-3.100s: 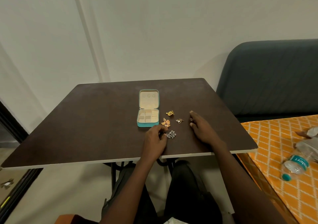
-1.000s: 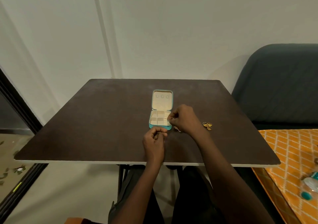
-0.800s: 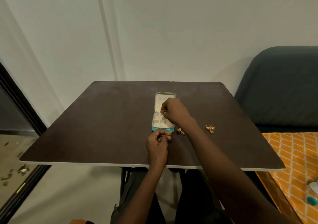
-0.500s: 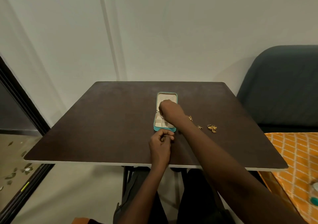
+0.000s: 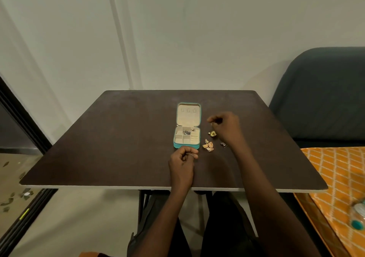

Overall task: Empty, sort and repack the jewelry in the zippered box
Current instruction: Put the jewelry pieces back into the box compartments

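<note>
- Head view: box [image 5: 187,130], teal, unzipped, lid laid flat toward the wall; on table [image 5: 118,138], centre.
- Tray: cream dividers; dark piece [image 5: 186,132] in a middle cell, small piece [image 5: 193,129] in the cell behind it; other cells apparently bare.
- Loose jewelry, right of box: yellow flower piece [image 5: 213,133] with a pearl-like bead beside; gold pair [image 5: 208,145] near the box's front corner; small dark piece [image 5: 223,144] close under the right forearm.
- Right hand [image 5: 225,126]: raised just above the loose pieces, fingers curled, thumb and forefinger pinched; anything between them too small to tell.
- Left hand [image 5: 182,161]: resting on table just in front of box, loosely fisted, fingertips together; contents not visible, cannot tell.
- Stage, judged: repacking under way, most pieces not yet in.
- Risk: forearm passing low over the dark piece, likely to sweep it toward the table's edge.
- Risk: tiny items in a pinch, easily dropped; dark ones hard to find against dark wood.
- Risk: gold pair touching, likely to snag and lift together.
- Risk: light box, unheld, apt to slide if nudged.
- Surface: dark brown board, matte, pale edge, faint dust.
- Room: plain white wall with vertical moulding; grey sofa [image 5: 325,94] right; orange patterned cloth [image 5: 335,169] lower right; dark door frame left, debris on floor.
</note>
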